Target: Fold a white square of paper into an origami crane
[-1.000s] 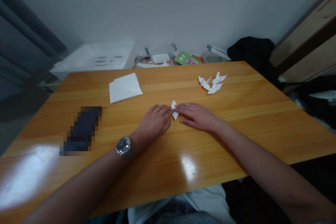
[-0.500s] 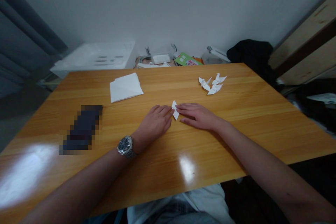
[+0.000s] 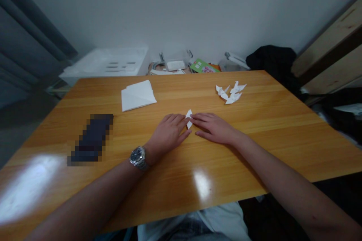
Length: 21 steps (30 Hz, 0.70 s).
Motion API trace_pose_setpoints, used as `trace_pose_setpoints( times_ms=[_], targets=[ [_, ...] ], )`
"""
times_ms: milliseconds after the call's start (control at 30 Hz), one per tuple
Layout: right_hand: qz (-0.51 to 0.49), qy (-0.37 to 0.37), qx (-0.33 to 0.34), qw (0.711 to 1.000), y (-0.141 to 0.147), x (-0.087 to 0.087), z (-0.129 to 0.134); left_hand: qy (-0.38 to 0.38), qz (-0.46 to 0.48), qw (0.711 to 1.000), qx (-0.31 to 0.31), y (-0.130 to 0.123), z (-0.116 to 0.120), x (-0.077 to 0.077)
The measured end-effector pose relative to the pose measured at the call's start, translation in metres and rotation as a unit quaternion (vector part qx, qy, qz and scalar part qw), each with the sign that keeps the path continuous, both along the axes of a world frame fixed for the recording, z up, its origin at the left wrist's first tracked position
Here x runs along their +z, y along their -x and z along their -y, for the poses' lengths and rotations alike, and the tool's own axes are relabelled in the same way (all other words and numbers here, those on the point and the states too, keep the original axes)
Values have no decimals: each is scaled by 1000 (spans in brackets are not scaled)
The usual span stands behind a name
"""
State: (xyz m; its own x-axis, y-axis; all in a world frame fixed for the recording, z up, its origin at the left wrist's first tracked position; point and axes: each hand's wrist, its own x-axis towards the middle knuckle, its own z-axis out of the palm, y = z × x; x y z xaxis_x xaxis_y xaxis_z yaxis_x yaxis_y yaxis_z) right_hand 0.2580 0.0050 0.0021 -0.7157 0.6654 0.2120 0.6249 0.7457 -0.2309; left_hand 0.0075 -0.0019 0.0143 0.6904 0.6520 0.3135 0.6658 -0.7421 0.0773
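A small folded white paper (image 3: 189,125), shaped like a narrow diamond, lies flat on the wooden table. My left hand (image 3: 170,130) rests at its left side, fingertips on the paper, fingers stretched out and thumb apart. From the right, my right hand (image 3: 212,126) touches the paper's other edge with its fingertips, fingers extended and thumb held away. Both palms face down, and the fingertips hide the paper's middle. Further back on the right sit several folded paper birds (image 3: 231,93).
A stack of white paper sheets (image 3: 138,96) lies at the back left of the table (image 3: 175,180). Nearer on the left is a dark, pixelated flat object (image 3: 92,139). Behind the far edge stand a white tray-like container (image 3: 104,62) and a green booklet (image 3: 202,66).
My left thumb has stretched out to the right, closer to the folded paper's lower tip. My left fingertips have shifted slightly further over the paper. The whole view has shifted slightly.
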Motion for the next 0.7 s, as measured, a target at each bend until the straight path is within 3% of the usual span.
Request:
trace_pose_setpoints(
  times_ms=[167,700],
  targets=[
    [-5,-1,-5,1000,4,1,3,-1,-4,1000,-13,-1,4,4],
    [-60,-9,-9,998,-1,-1,-3,11,14,1000,-9,5,-5,-5]
  ],
)
